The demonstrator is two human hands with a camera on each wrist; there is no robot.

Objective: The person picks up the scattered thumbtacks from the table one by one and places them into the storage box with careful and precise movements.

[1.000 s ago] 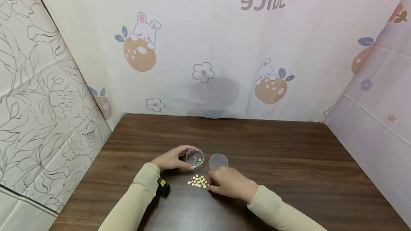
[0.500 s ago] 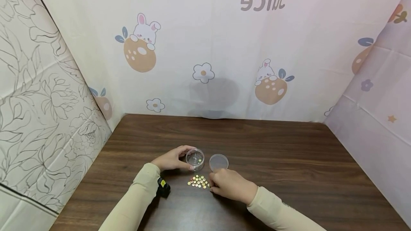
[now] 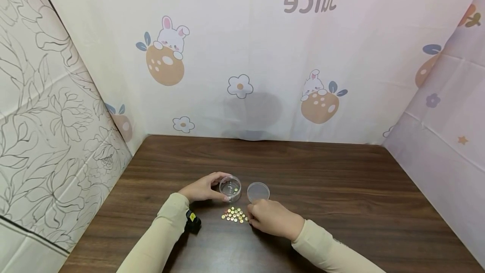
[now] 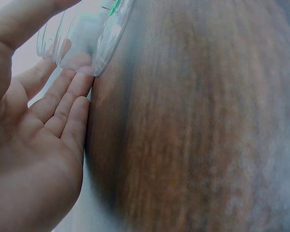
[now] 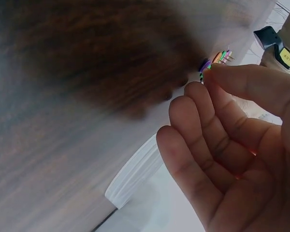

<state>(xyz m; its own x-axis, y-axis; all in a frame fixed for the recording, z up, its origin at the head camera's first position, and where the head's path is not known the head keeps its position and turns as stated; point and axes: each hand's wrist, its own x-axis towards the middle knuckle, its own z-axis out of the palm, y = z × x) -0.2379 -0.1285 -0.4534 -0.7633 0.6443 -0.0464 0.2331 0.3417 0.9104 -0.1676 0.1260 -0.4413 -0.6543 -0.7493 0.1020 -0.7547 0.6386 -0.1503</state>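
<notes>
My left hand [image 3: 206, 188] holds a clear round plastic jar [image 3: 230, 186] upright on the table, thumb and fingers on opposite sides. At least one small tack [image 3: 236, 189] lies inside; in the left wrist view it looks green with a thin pin. In front of the jar lies a loose cluster of thumbtacks [image 3: 233, 214], flat heads down, mostly gold-looking. At the cluster's right edge, my right hand [image 3: 274, 218] brings thumb and index finger together on a thumbtack [image 5: 203, 65]. The fingertips partly hide that tack. The other right fingers are bent beside them.
A round clear lid [image 3: 258, 191] lies right of the jar, just beyond my right hand. A black device with a yellow label [image 3: 193, 221] sits at my left wrist. Patterned curtains [image 3: 242, 54] border the brown wooden table [image 3: 322, 172] at the back and sides.
My right hand has shifted slightly to the right at the cluster's edge, and a tack there shows a little farther right. The left hand and jar have stayed put.
</notes>
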